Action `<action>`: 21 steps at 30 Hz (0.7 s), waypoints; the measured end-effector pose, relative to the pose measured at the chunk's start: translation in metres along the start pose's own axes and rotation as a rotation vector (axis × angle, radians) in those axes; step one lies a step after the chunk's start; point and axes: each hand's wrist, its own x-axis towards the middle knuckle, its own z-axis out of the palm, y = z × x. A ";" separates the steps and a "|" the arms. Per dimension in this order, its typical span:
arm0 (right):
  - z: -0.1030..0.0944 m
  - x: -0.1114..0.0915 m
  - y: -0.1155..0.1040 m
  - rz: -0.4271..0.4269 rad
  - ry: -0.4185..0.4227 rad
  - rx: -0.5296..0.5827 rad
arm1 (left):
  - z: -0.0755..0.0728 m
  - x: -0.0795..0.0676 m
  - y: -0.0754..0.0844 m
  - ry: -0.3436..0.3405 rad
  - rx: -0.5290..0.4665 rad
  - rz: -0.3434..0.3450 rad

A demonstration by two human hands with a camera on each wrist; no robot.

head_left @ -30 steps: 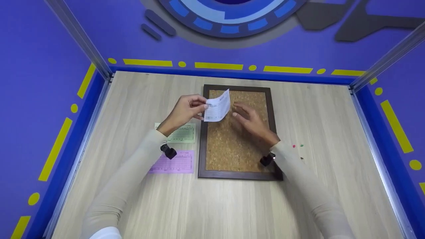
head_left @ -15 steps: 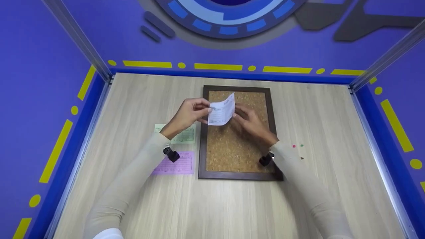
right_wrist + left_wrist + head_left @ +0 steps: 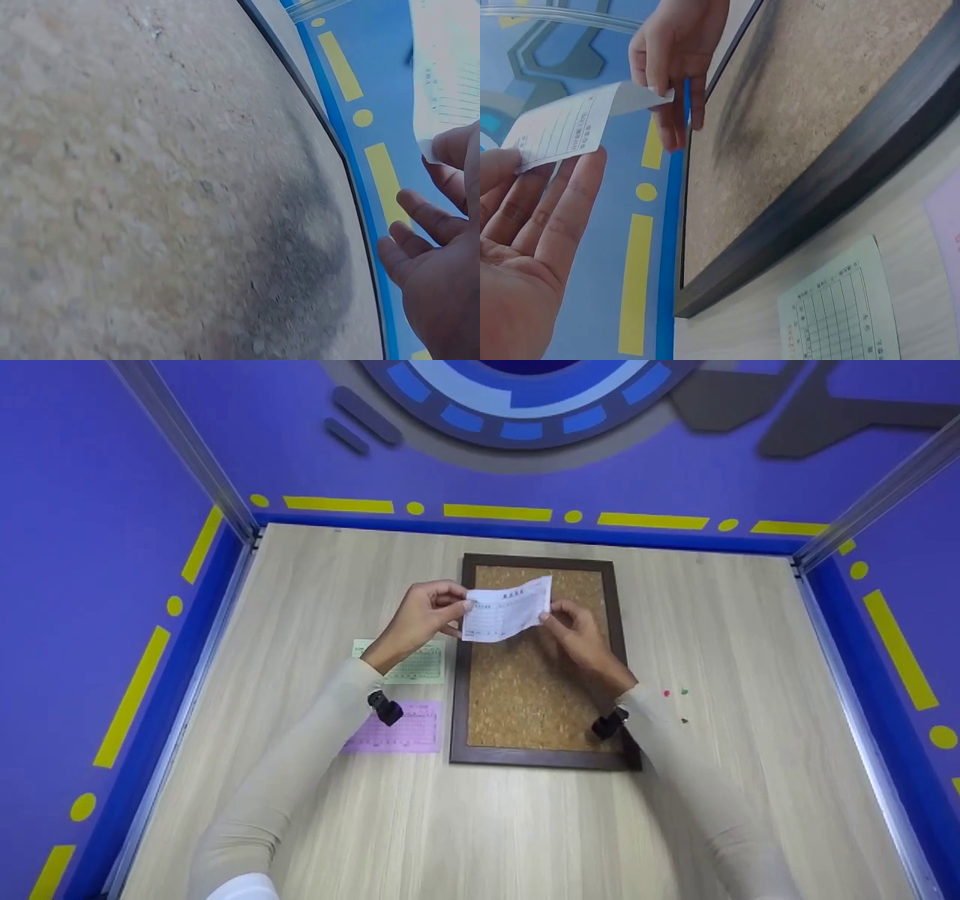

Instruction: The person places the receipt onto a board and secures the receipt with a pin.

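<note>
A white printed paper slip [image 3: 504, 612] is held up over the top part of a cork board [image 3: 525, 690], gently bowed between both hands. My left hand [image 3: 421, 619] pinches its left edge between thumb and fingers. On the other side, my right hand [image 3: 583, 637] pinches the slip's lower right corner. The right wrist view shows thumb and forefinger of the right hand [image 3: 442, 262] on that corner, the other fingers spread loosely. In the left wrist view the slip [image 3: 570, 124] rises clear of the board, above the left fingers.
The cork board has a dark brown frame [image 3: 459, 697]. Left of it lie a green printed slip [image 3: 420, 664], partly behind my left wrist, and a purple printed slip [image 3: 405, 727]. Right of the board are small pins, including a red one [image 3: 667, 693]. Blue panels [image 3: 495, 480] enclose the table.
My right hand has come up to the white slip and now grips its right corner. The slip has swung out flatter and wider, while the left hand has kept its hold throughout.
</note>
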 end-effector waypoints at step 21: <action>-0.034 -0.011 -0.015 -0.033 0.001 -0.037 | 0.001 0.011 -0.006 0.123 0.043 -0.025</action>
